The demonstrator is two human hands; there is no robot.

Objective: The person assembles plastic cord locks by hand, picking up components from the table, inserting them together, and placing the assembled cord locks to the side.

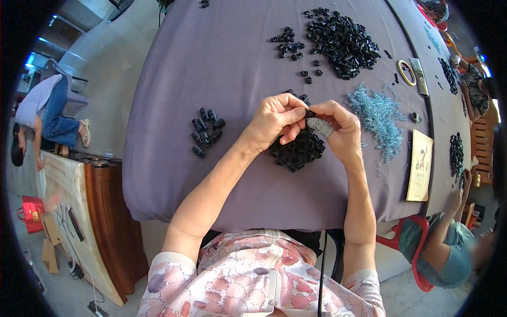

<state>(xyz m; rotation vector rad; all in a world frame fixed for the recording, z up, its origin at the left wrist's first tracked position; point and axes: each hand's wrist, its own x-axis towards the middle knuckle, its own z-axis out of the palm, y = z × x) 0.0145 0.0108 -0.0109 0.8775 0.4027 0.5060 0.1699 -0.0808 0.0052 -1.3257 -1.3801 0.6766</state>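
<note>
Above a heap of small black parts [300, 154], my two hands meet at the middle of the cloth-covered table. My left hand [274, 119] pinches a small black part [310, 113] between thumb and index finger. The fingertips of my right hand [340, 127] close on the same part from the other side. A grey speckled piece [320, 127] lies against the right hand's fingers, below the black part. To the left stands a group of several black cylindrical pieces [205, 138]. Close to my right hand, on its right, is a pile of small clear bluish pieces [377, 119].
A large black pile [343, 45] lies farther back on the table [211, 63]. At the right are a tape ring [406, 73], a flat case [420, 77] and a booklet [419, 166]. A seated person [449, 248] works at the right; another person [47, 111] bends at the left.
</note>
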